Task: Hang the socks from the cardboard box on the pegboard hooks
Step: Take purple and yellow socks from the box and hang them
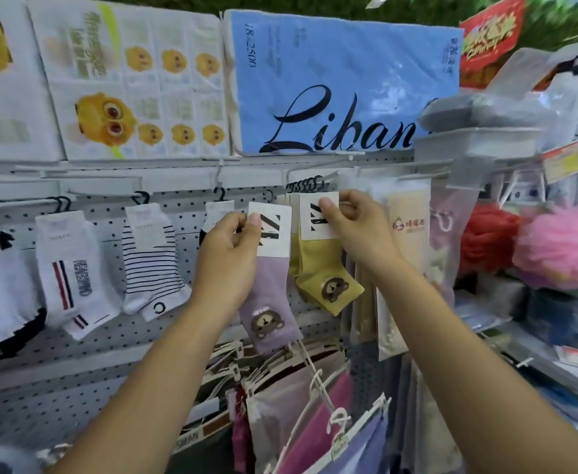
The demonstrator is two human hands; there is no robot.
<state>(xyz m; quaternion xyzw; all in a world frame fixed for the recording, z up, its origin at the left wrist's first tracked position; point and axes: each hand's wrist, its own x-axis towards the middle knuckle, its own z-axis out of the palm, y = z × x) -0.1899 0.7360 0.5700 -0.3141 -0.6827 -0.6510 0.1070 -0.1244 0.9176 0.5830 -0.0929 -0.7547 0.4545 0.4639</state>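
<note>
Here one lilac sock point(270, 304), one yellow sock point(316, 265), pinched.

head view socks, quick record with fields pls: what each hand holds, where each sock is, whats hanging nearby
left hand: pinches the card of the purple bear sock
right hand: pinches the card of the yellow bear sock
yellow one: just below a row of black hanger hooks on one peg
purple one: left of the yellow, in front of the pegboard; hung or not, cannot tell
neighbours: striped sock and white sock hang further left
</note>
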